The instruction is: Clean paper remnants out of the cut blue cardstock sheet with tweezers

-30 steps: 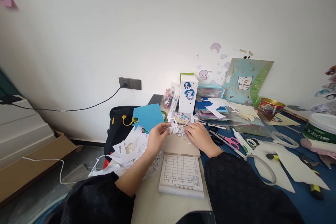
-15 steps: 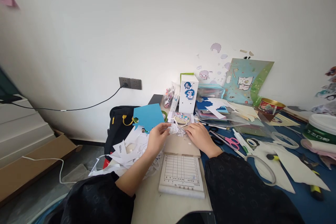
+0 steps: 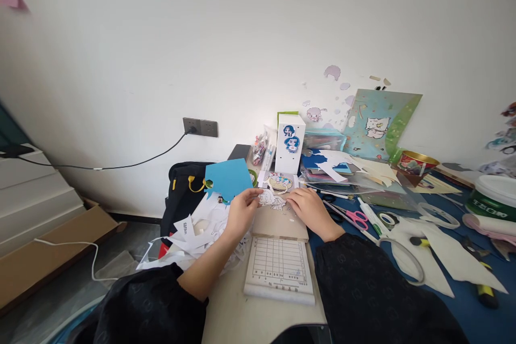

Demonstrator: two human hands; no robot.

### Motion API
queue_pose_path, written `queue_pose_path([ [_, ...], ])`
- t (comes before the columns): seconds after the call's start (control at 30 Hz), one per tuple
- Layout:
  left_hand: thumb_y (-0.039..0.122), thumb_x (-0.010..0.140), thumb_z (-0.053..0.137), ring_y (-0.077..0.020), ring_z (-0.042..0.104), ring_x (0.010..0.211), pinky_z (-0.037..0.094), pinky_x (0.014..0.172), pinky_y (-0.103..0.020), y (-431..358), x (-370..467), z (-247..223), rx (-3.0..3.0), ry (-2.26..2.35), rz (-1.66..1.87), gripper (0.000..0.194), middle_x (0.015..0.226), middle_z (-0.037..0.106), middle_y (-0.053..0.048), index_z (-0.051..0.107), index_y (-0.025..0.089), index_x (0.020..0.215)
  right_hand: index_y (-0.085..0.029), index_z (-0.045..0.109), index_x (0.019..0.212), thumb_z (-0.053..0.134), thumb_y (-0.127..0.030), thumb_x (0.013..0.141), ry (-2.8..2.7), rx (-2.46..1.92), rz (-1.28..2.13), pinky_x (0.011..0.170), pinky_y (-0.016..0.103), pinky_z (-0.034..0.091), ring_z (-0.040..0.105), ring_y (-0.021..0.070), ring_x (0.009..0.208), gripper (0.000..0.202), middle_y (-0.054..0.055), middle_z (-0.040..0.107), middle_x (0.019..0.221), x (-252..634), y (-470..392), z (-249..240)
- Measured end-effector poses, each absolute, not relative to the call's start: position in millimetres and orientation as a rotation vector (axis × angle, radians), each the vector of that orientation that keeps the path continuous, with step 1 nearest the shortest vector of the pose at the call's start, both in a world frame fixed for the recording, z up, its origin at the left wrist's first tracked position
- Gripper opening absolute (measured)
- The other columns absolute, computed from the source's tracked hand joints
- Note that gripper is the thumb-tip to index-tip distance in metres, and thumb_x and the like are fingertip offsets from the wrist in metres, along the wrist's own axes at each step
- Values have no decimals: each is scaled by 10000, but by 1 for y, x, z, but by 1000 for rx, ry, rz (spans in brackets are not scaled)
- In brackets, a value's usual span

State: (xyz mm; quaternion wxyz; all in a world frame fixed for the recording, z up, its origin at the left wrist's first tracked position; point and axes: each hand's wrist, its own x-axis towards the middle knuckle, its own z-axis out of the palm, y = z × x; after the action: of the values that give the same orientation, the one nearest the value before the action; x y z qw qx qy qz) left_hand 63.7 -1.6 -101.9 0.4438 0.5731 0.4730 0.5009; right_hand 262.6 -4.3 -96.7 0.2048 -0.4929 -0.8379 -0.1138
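A white paper cutout [image 3: 266, 198] with a line-drawn cartoon figure lies above the grey-brown board [image 3: 278, 224]. My left hand [image 3: 243, 210] has its thumb and fingers closed on the left edge of this cutout. My right hand [image 3: 311, 208] is at the cutout's right end, fingers together and bent; whether they grip its edge or something small is hidden. Just beyond the fingers is a colourful cartoon picture [image 3: 279, 180]. A printed form pad [image 3: 279, 264] lies on the near side of the board.
Left are paper scraps [image 3: 197, 234], a blue sheet [image 3: 228, 178] and a black bag [image 3: 177, 185]. A white box [image 3: 288, 145] stands behind. Pink-handled scissors [image 3: 357, 218], a glue pen [image 3: 371, 215], tape rolls [image 3: 437, 215] and a tub [image 3: 492, 196] lie right.
My right hand has shifted slightly to the right, away from the cutout's middle. More of the cutout shows and it looks flatter. My left hand stays in place.
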Motion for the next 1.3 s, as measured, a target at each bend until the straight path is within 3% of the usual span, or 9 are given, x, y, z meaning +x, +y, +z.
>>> queue_pose_path([
  [0.43, 288, 878, 556, -173, 613, 886, 512, 802, -383, -2, 64, -104, 1458, 1175, 1241, 201, 1014, 627, -61, 602, 129, 993, -177, 686, 872, 577, -159, 866, -2487, -1299, -122, 815, 357, 436, 596, 172, 918, 111, 19, 682, 926, 272, -20, -89],
  [0.67, 287, 878, 557, -177, 612, 898, 510, 808, -387, -1, 64, -105, 1457, 1184, 1240, 201, 1026, 626, -63, 602, 130, 995, -159, 676, 838, 578, -178, 868, -2502, -1281, -144, 832, 372, 437, 596, 174, 899, 104, 29, 678, 895, 267, -18, -89],
  [1.0, 288, 879, 555, -185, 610, 921, 515, 807, -390, 1, 63, -108, 1512, 1212, 1214, 215, 1044, 620, -68, 595, 128, 1017, -148, 637, 971, 542, -184, 903, -2419, -1300, -104, 816, 362, 494, 612, 166, 923, 122, 36, 654, 973, 272, -10, -98],
  [1.3, 302, 886, 544, -178, 617, 906, 510, 823, -392, -3, 63, -105, 1683, 1334, 1122, 217, 1035, 632, -66, 601, 140, 1019, -148, 642, 893, 559, -209, 894, -2486, -1247, -242, 816, 365, 482, 602, 162, 896, 103, 26, 650, 926, 272, -9, -96],
])
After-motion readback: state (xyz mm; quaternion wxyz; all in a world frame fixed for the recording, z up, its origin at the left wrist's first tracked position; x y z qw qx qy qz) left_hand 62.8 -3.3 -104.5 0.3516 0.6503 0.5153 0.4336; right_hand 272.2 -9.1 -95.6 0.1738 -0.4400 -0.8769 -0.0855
